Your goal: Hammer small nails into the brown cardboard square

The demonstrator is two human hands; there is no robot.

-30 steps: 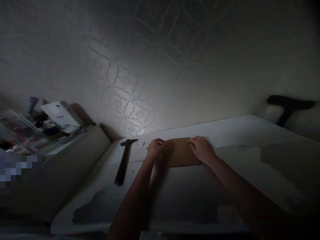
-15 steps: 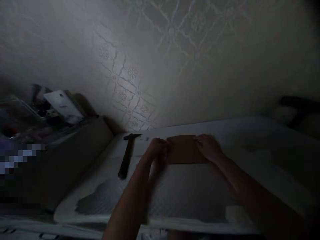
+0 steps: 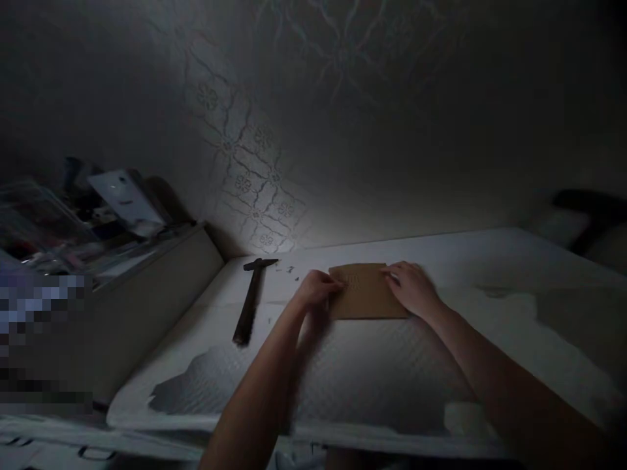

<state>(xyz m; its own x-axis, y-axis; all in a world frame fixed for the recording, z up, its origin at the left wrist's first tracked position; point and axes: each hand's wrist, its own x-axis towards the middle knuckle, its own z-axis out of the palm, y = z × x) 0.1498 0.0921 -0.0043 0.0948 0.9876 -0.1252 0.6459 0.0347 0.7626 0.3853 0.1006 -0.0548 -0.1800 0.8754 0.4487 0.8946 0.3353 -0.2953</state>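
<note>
A flat brown piece of cardboard [image 3: 368, 297] lies on the pale table top, between my two hands. My left hand [image 3: 318, 289] is at its left side, fingers pinched together with the tips over the cardboard; whatever they may hold is too small to make out. My right hand [image 3: 414, 287] grips the cardboard's upper right edge between thumb and fingers. To the left of my left hand lies a hammer [image 3: 249, 303] with a dark handle, its head toward the wall. Several tiny dark bits [image 3: 290, 269], perhaps nails, are scattered beside the hammer head.
A patterned wall [image 3: 343, 163] rises behind the table. On the left, a raised shelf [image 3: 147, 267] carries a white box [image 3: 122, 196] and clear containers. Worn grey patches [image 3: 206, 382] mark the table's front part. A dark object [image 3: 588, 202] stands at far right.
My left hand has shifted slightly right, its fingertips now further over the cardboard. The right hand stays at the right edge. The table looks brighter and the upper wall darker.
</note>
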